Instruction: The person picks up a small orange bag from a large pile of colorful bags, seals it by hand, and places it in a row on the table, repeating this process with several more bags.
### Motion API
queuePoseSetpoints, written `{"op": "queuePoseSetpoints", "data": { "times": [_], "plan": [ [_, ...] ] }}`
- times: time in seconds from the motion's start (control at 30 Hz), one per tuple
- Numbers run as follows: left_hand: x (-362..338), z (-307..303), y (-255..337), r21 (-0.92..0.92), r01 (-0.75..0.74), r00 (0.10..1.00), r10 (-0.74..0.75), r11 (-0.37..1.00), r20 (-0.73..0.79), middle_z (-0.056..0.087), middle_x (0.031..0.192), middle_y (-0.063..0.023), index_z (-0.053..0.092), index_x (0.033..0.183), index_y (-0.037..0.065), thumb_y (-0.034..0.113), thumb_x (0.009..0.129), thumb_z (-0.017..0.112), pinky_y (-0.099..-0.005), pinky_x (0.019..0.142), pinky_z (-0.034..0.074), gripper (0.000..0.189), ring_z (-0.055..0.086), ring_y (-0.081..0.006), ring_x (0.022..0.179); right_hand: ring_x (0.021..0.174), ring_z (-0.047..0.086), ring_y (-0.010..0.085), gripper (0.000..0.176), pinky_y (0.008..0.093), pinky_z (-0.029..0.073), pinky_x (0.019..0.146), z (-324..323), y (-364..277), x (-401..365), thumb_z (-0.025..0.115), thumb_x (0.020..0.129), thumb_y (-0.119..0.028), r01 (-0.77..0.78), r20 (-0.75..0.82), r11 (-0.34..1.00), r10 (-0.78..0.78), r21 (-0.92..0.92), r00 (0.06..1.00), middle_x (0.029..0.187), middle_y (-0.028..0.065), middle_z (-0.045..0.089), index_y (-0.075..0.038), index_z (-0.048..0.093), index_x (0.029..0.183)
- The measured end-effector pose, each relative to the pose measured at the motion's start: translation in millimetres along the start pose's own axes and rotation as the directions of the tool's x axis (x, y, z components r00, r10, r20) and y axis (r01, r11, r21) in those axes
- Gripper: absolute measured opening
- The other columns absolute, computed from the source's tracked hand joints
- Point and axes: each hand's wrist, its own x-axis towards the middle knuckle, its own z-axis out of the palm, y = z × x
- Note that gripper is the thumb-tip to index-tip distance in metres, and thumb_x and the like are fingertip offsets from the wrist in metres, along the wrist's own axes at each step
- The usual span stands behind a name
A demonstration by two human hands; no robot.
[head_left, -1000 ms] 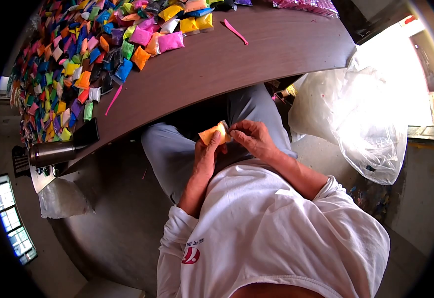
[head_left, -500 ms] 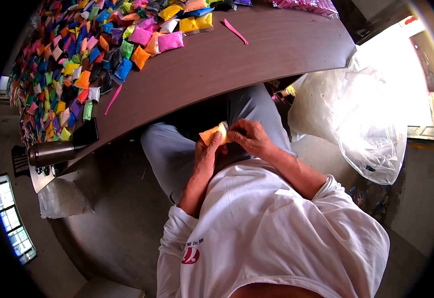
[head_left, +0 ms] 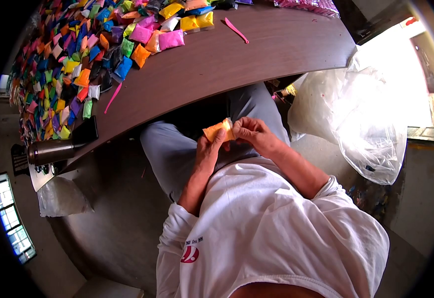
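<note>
Orange packet (head_left: 213, 130) lay gripped in the left hand (head_left: 208, 153). Lengthwise, it ran toward the right hand (head_left: 254, 136), which pinched its end.

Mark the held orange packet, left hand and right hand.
Held orange packet (head_left: 212, 132), head view: its orange body.
Left hand (head_left: 208, 153), head view: near thumb base.
Right hand (head_left: 257, 137), head view: back of hand.

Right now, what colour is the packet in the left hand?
The packet is light orange; the head view shows it.
</note>
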Motion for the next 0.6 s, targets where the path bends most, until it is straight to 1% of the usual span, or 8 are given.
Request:
{"op": "queuePoseSetpoints", "data": {
  "times": [0.03,0.17,0.23,0.33,0.37,0.43,0.57,0.6],
  "plan": [
    [0,0,0,-0.001,0.006,1.0,-0.006,1.0,-0.006,0.057,0.078,-0.0005,0.058,0.102,0.003,0.039,0.088,0.057,-0.0203,0.06,0.042,0.039,0.051,-0.0081,0.065,0.074,0.05,0.0075,0.017,0.02,0.042,0.067,1,-1,-1,0.058,0.09,-0.021,0.037,-0.013,0.996,-0.038,-0.08,0.999,0.078,-0.0017,0.054,-0.004,0.057,0.087],
    [0,-2,-8,-0.064,0.013,1.0,-0.015,0.998,-0.024,0.056,0.078,-0.0002,0.058,0.101,0.003,0.039,0.088,0.057,-0.0203,0.059,0.042,0.038,0.051,-0.008,0.065,0.074,0.051,0.0068,0.017,0.0194,0.043,0.068,-1,4,-4,0.057,0.09,-0.019,0.097,-0.045,0.985,-0.105,-0.139,0.993,0.079,-0.0017,0.055,-0.002,0.058,0.091],
    [0,-5,-8,-0.038,0.009,1.0,-0.01,0.999,-0.025,0.056,0.078,-0.0002,0.058,0.101,0.003,0.038,0.088,0.058,-0.0203,0.059,0.041,0.037,0.051,-0.0079,0.065,0.075,0.052,0.0065,0.02,0.0204,0.045,0.068,1,4,-6,0.057,0.091,-0.019,0.122,-0.074,0.935,-0.154,-0.332,0.985,0.082,-0.0006,0.057,0.0,0.058,0.098],
    [0,-5,-9,-0.079,0.025,0.999,-0.028,0.997,-0.029,0.056,0.078,-0.0004,0.057,0.101,0.003,0.038,0.088,0.058,-0.0204,0.059,0.042,0.037,0.051,-0.0079,0.065,0.075,0.052,0.0068,0.021,0.0215,0.046,0.069,-2,4,-6,0.057,0.09,-0.014,0.048,-0.093,0.975,-0.069,-0.217,0.993,0.084,0.0003,0.058,0.002,0.058,0.104],
    [1,-5,-9,-0.078,0.025,0.999,-0.027,0.997,-0.026,0.056,0.078,-0.0004,0.057,0.101,0.003,0.038,0.088,0.058,-0.0204,0.059,0.042,0.037,0.051,-0.0079,0.065,0.075,0.052,0.0068,0.021,0.0215,0.046,0.069,-4,2,-6,0.057,0.09,-0.014,0.049,-0.095,0.975,-0.071,-0.217,0.993,0.084,0.0003,0.058,0.002,0.058,0.104],
    [0,-5,-9,-0.104,0.03,0.999,-0.033,0.994,-0.028,0.056,0.078,-0.0008,0.057,0.102,0.004,0.037,0.088,0.058,-0.0206,0.059,0.042,0.036,0.051,-0.0083,0.065,0.077,0.056,0.0086,0.02,0.0234,0.047,0.071,-5,-2,-6,0.057,0.089,-0.012,0.064,-0.024,0.951,-0.074,-0.303,0.997,0.087,0.0017,0.06,0.002,0.058,0.104],
    [0,-6,-9,-0.104,0.036,0.999,-0.04,0.994,-0.033,0.056,0.079,-0.0012,0.057,0.101,0.004,0.036,0.089,0.057,-0.021,0.059,0.042,0.034,0.051,-0.0087,0.065,0.079,0.059,0.0111,0.021,0.0255,0.049,0.072,0,-5,-8,0.059,0.088,-0.011,0.149,0.046,0.931,-0.142,-0.333,0.989,0.089,0.0045,0.063,0.002,0.058,0.104],
    [0,-4,-6,-0.122,0.035,0.999,-0.038,0.992,-0.025,0.056,0.079,-0.0012,0.057,0.101,0.004,0.036,0.089,0.056,-0.0211,0.059,0.042,0.034,0.051,-0.0088,0.065,0.079,0.061,0.0124,0.021,0.0261,0.049,0.072,2,-8,-8,0.061,0.086,-0.01,0.157,0.033,0.872,-0.16,-0.465,0.987,0.087,0.0065,0.064,0.002,0.059,0.103]
  ]
}}
